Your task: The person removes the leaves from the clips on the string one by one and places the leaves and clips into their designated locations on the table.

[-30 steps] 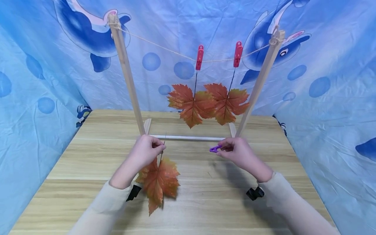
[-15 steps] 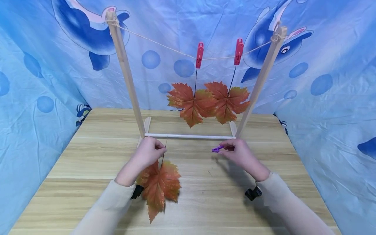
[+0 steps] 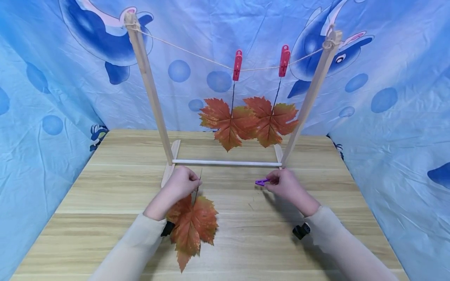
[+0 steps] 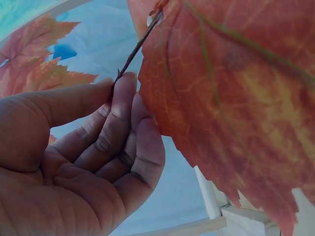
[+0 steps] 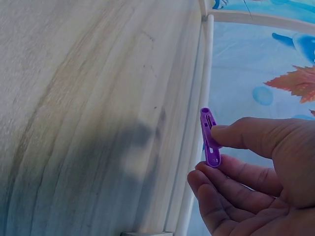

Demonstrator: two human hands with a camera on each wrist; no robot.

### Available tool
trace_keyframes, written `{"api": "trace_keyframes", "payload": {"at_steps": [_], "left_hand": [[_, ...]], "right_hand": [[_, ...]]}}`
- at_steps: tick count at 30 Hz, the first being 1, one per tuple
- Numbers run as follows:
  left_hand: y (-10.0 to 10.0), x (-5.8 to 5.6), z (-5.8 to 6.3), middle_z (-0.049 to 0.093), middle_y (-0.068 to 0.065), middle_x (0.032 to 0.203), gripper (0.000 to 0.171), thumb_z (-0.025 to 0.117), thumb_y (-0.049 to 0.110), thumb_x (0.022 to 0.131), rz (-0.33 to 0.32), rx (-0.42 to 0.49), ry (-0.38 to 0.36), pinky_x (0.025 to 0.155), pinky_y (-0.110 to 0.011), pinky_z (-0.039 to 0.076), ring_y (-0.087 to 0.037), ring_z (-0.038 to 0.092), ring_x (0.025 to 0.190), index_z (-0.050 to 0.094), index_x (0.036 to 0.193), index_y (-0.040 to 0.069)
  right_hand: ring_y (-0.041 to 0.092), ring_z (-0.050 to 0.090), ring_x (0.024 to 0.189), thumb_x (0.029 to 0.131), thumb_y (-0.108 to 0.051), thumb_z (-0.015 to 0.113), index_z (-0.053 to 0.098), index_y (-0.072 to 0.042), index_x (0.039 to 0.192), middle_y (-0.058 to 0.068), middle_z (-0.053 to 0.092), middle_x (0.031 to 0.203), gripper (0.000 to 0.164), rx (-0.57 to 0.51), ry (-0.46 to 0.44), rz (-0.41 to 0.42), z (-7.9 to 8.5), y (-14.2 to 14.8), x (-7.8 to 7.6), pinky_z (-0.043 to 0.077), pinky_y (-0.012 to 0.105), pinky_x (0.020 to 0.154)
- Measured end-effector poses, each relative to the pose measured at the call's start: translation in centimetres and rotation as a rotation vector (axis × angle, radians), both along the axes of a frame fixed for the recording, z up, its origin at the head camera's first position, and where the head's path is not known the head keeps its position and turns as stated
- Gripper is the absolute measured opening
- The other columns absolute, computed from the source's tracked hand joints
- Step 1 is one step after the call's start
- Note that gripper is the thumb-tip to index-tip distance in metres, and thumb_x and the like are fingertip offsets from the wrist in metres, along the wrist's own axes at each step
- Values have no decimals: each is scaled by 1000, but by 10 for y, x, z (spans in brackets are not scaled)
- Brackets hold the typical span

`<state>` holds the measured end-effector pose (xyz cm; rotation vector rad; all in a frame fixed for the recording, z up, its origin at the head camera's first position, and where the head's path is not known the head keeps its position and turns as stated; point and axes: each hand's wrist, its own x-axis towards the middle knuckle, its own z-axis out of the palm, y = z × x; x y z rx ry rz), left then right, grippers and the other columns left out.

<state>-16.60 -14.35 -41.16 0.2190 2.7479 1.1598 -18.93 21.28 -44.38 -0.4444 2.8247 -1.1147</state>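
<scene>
My left hand (image 3: 181,182) pinches the dark stem of an orange-red maple leaf (image 3: 192,226) between thumb and fingertip; the blade hangs below the hand. The left wrist view shows the stem (image 4: 133,55) at the tips, with the blade filling the right side. On the right, my other hand (image 3: 285,182) holds a purple clothespin (image 5: 210,140) by thumb and fingers. Behind both hands, two similar leaves (image 3: 230,124) hang side by side from a string (image 3: 190,51), each stem gripped by a red clothespin (image 3: 237,65).
Two wooden posts (image 3: 151,91) carry the string, joined low down by a white rod (image 3: 228,162). The frame stands on a wood-grain table (image 3: 246,242). Blue cloth with dolphin prints (image 3: 218,23) surrounds the back and sides.
My left hand has come slightly nearer and to the right with its leaf. The right hand has shifted a little nearer, and the purple clothespin has turned slightly in its fingers.
</scene>
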Motion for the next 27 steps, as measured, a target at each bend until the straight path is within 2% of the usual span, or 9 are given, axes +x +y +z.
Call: {"api": "trace_keyframes", "payload": {"at_steps": [9,19,27], "left_hand": [[0,-6,-8,66,-1,63,21,69,6,96,8,-21,-27,53,-29,46,-14,58,59,76,77,-1],[0,-15,-20,64,2,61,26,73,11,94,45,-98,-51,59,-30,48,-16,58,63,74,68,4],[0,-20,-28,64,2,61,19,75,11,92,72,-126,-81,63,-32,50,-17,61,65,75,73,4]], "right_hand": [[19,64,77,86,-6,82,75,3,102,6,69,88,20,24,-46,-46,-7,4,-4,55,32,65],[17,61,68,82,-5,83,76,4,93,6,68,80,16,96,5,-39,-12,3,-8,53,31,59],[16,61,69,83,-8,84,77,0,90,4,68,80,13,144,1,-46,-18,2,-12,53,31,60]]}}
